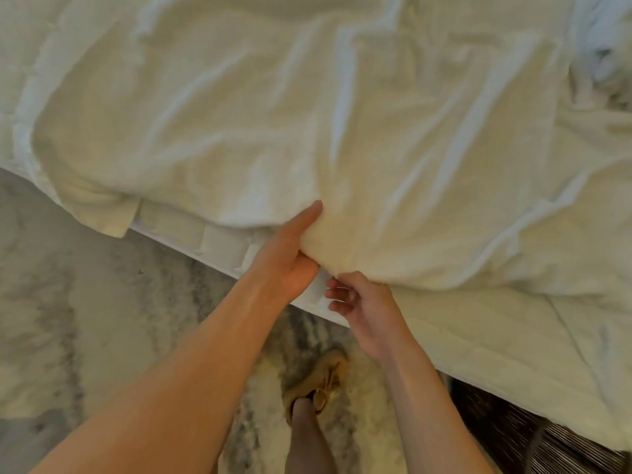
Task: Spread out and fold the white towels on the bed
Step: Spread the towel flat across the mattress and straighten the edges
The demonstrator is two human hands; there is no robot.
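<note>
Forearms fill lower frame. Left hand (pixel 290 248) pinches near edge of white towel (pixel 273 131); right hand (pixel 359 302) grips same edge, fingers curled. Towel across bed (pixel 219 239), frame centre, wrinkled: spreading underway, no fold yet. More cloth (pixel 602 63) upper right.

— Where does the towel (pixel 273 131) lie?

— Spread across the bed (pixel 513 354), its near edge at the mattress side, one corner hanging over on the left.

— And the hands?

— Both at that near edge, close together: the left hand (pixel 290 254) pinching the fabric, the right hand (pixel 362 302) just beside it, lower and to the right.

— Anything else?

— A heap of cloth (pixel 602 56) far right on the bed; a foot (pixel 318 381) on the rug (pixel 85 319) below the arms.
</note>
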